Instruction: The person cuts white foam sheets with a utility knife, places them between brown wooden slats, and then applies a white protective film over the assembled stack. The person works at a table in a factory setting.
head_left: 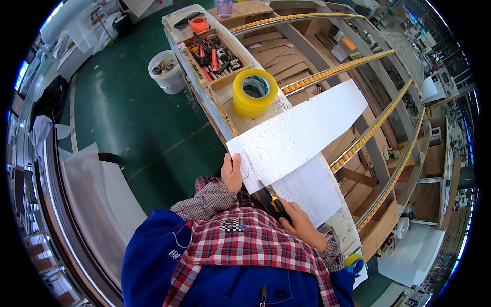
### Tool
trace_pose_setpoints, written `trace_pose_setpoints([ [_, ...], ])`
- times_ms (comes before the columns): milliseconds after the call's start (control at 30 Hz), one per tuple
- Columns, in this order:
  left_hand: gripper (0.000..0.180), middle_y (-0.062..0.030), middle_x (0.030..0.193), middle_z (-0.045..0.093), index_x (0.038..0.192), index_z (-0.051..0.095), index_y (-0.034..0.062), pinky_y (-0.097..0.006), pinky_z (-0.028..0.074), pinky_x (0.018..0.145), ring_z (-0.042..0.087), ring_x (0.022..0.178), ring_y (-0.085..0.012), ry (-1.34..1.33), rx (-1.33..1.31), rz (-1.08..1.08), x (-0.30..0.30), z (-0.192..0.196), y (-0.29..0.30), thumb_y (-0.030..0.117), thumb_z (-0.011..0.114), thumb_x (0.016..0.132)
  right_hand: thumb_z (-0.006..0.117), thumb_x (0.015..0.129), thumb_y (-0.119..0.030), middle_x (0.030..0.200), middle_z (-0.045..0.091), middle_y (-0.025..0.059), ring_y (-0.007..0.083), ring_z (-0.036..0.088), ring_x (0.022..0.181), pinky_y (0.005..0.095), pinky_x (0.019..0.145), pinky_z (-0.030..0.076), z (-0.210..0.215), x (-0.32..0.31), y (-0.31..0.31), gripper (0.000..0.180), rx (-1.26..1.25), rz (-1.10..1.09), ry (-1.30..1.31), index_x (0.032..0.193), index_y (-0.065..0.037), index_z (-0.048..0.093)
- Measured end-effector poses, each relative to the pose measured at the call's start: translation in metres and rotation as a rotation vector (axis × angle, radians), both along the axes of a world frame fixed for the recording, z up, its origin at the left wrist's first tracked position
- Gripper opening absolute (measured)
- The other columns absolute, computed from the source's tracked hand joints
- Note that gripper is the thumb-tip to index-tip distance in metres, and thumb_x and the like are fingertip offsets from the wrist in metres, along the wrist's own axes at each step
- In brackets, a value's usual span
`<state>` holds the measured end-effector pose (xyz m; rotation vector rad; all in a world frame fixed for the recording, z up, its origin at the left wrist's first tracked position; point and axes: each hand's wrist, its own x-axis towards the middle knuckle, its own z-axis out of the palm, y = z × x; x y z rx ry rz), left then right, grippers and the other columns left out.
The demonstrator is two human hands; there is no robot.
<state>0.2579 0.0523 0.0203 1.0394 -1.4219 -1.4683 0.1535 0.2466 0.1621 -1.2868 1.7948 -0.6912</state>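
Observation:
A long white foam sheet (307, 128) lies slantwise over the bench and the roller rails. My left hand (232, 173) grips its near left corner, thumb on top. In my right hand (302, 225) is a yellow and black utility knife (277, 203), the fingers wrapped round its handle. The knife's tip meets the sheet's near edge, to the right of my left hand. A faint line runs across the sheet close to that end. Below the sheet, a second white sheet (309, 190) rests on the bench. Beyond the foam stands a large roll of yellow tape (254, 94).
A wooden tool box (217, 57) holds markers and red-handled tools. Near it are an orange tape roll (199, 24) and a purple bottle (224, 8). A white bucket (167, 71) stands on the green floor. Yellow roller rails (371, 128) span the frame at right.

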Motion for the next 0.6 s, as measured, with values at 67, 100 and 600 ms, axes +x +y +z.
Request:
trace_pose_setpoints([
  [67, 0.026, -0.0081, 0.071, 0.043, 0.086, 0.043, -0.0004, -0.029, 0.038, 0.063, 0.041, 0.066, -0.0139, 0.004, 0.000, -0.003, 0.003, 0.000, 0.000, 0.024, 0.043, 0.095, 0.054, 0.081, -0.007, 0.095, 0.048, 0.0194, 0.0321, 0.051, 0.080, 0.0345, 0.071, 0.043, 0.005, -0.002, 0.007, 0.055, 0.018, 0.009, -0.004, 0.132, -0.002, 0.033],
  [100, 0.026, -0.0078, 0.072, 0.044, 0.086, 0.044, -0.0004, -0.028, 0.038, 0.063, 0.041, 0.067, -0.0135, 0.016, 0.004, 0.000, 0.004, -0.002, 0.000, 0.024, 0.043, 0.095, 0.054, 0.081, -0.007, 0.095, 0.048, 0.0194, 0.0320, 0.051, 0.081, 0.0345, 0.072, 0.043, 0.007, -0.002, 0.010, 0.055, 0.023, 0.017, -0.001, 0.132, -0.002, 0.034],
  [600, 0.022, -0.0050, 0.081, 0.051, 0.093, 0.047, -0.0005, -0.025, 0.039, 0.070, 0.046, 0.074, -0.0113, 0.119, 0.135, -0.038, 0.009, -0.011, -0.009, 0.021, 0.045, 0.094, 0.072, 0.068, -0.016, 0.100, 0.056, 0.0147, 0.0201, 0.058, 0.080, 0.0293, 0.069, 0.047, -0.028, -0.001, -0.073, 0.067, -0.262, -0.396, 0.326, 0.125, -0.001, 0.041],
])
